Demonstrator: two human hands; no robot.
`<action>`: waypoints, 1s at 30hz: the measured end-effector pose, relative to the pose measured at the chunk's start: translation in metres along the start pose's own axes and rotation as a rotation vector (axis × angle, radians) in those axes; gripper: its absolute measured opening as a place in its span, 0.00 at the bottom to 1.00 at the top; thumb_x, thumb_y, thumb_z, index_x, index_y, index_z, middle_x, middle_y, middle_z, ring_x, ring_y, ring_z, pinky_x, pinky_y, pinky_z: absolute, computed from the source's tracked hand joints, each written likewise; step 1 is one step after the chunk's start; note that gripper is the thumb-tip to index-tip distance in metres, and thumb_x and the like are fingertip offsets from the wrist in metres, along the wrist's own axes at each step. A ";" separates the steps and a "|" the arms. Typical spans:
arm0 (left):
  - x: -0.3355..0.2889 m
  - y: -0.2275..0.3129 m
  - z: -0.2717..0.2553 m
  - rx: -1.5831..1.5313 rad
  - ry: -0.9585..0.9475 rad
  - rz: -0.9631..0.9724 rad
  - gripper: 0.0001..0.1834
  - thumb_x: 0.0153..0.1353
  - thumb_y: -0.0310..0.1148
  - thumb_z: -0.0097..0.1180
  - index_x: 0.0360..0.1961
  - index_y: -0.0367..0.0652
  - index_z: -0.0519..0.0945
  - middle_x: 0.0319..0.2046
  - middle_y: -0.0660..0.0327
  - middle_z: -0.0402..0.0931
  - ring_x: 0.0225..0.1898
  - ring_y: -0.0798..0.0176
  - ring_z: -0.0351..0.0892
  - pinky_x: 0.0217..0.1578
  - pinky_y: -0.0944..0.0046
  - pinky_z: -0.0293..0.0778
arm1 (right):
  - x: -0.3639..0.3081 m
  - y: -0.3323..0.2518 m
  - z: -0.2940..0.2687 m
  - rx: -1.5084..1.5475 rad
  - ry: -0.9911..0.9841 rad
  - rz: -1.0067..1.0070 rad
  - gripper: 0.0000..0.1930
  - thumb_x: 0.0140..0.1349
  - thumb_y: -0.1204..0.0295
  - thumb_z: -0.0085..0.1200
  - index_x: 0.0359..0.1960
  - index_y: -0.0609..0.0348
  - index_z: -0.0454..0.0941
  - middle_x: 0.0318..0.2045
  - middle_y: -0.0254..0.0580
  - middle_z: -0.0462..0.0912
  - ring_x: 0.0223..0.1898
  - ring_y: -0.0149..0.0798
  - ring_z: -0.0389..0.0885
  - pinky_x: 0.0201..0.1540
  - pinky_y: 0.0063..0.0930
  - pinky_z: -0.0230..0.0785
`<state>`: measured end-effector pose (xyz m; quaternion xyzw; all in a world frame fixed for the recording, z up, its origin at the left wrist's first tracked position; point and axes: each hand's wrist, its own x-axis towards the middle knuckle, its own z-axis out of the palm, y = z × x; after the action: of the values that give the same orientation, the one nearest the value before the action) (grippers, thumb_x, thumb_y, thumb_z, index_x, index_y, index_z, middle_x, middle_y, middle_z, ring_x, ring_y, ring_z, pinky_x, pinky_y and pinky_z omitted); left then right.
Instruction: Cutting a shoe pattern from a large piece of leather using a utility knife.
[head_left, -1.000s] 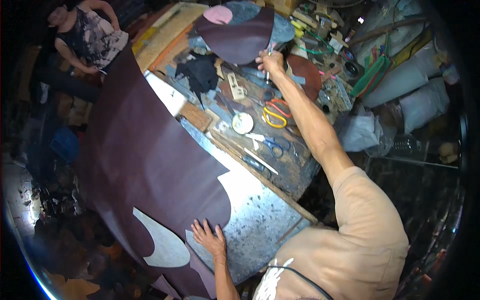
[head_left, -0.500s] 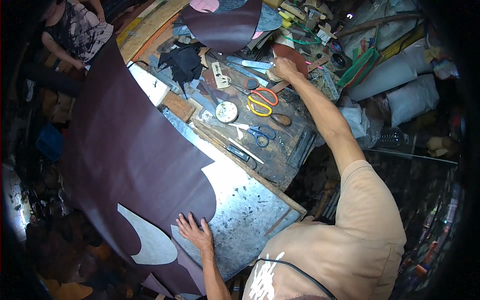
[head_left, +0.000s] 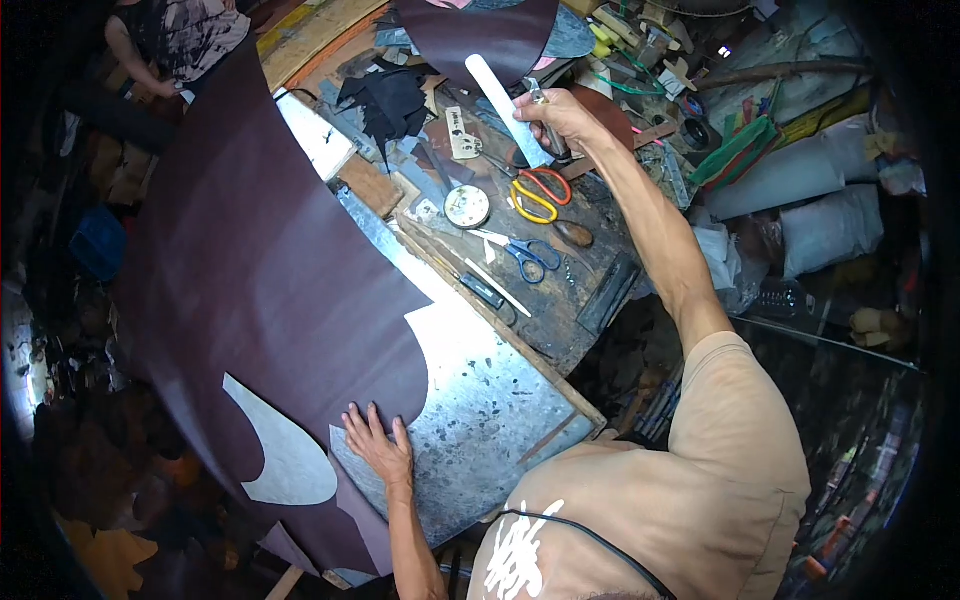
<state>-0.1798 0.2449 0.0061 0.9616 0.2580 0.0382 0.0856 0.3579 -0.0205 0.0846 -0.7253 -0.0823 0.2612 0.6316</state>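
Note:
My left hand (head_left: 383, 447) lies flat with its fingers spread, on the edge of a large dark maroon leather sheet (head_left: 265, 270) and the grey metal work surface (head_left: 490, 420). My right hand (head_left: 560, 118) is raised over the cluttered bench, its fingers closed on a flat pale strip with a rounded end (head_left: 492, 92). A darker tool (head_left: 551, 137) also shows at these fingers; I cannot make out its kind. Below that hand lie scissors with one red and one yellow handle loop (head_left: 535, 206) and blue-handled scissors (head_left: 531, 260).
A round tin (head_left: 467, 207), black scraps (head_left: 388, 105) and a wooden-handled tool (head_left: 573, 233) lie on the bench. Another maroon piece (head_left: 470, 35) covers the far end. Wrapped bundles (head_left: 830, 230) stand at right. Another person (head_left: 195, 45) is at the far left.
My right hand has lifted the flat pale strip off the bench and turned it, drawing slightly nearer. My left hand stays spread on the leather. The whole view has shifted a little.

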 end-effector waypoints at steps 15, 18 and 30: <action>-0.001 0.002 0.002 0.015 0.024 0.033 0.28 0.64 0.45 0.54 0.62 0.42 0.71 0.69 0.45 0.57 0.71 0.38 0.50 0.65 0.37 0.50 | 0.014 -0.011 0.004 -0.303 0.145 -0.183 0.14 0.60 0.67 0.61 0.45 0.60 0.82 0.19 0.28 0.74 0.17 0.23 0.68 0.18 0.21 0.61; 0.001 0.006 -0.001 -0.011 0.009 0.025 0.28 0.66 0.43 0.52 0.63 0.40 0.70 0.71 0.47 0.56 0.72 0.40 0.49 0.67 0.37 0.46 | 0.030 0.001 -0.027 -0.435 0.206 -0.208 0.14 0.60 0.63 0.60 0.43 0.57 0.83 0.18 0.29 0.71 0.16 0.25 0.66 0.16 0.25 0.59; 0.000 0.002 0.002 0.005 0.000 0.015 0.28 0.63 0.44 0.54 0.62 0.41 0.71 0.70 0.45 0.56 0.71 0.38 0.50 0.66 0.36 0.48 | -0.023 0.037 -0.030 -0.740 0.547 -0.150 0.17 0.61 0.57 0.56 0.37 0.59 0.83 0.35 0.63 0.83 0.41 0.62 0.83 0.45 0.52 0.74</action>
<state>-0.1784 0.2428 0.0048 0.9637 0.2511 0.0381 0.0827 0.3454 -0.0640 0.0573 -0.9362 -0.0524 -0.0331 0.3460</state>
